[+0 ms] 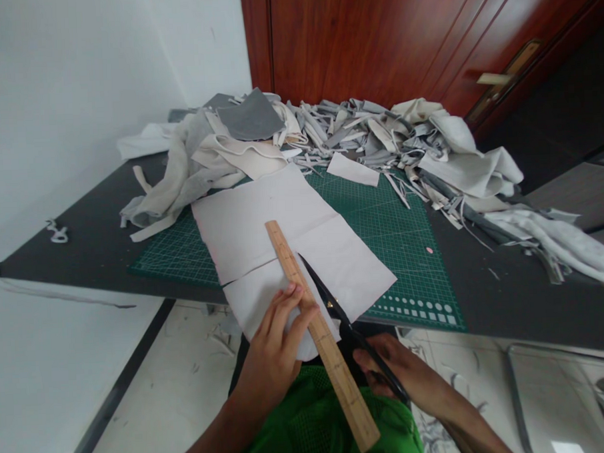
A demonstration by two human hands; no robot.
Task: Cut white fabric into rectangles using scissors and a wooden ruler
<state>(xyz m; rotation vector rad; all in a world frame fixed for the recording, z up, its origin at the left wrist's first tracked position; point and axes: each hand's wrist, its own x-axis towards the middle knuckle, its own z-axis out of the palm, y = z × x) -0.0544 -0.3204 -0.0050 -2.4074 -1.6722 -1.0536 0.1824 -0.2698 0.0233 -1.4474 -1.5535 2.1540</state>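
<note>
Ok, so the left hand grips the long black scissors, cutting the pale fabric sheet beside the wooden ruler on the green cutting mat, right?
No: the long black scissors are in the right hand, not the left, as the head view shows. The left hand rests on the wooden ruler; the rest stands.

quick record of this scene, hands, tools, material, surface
left hand: pressing on a wooden ruler
right hand: gripping black scissors
material: pale fabric sheet, under the ruler
surface: green cutting mat on a dark table
behind: heaped grey and cream fabric offcuts
backdrop: reddish wooden door
</note>
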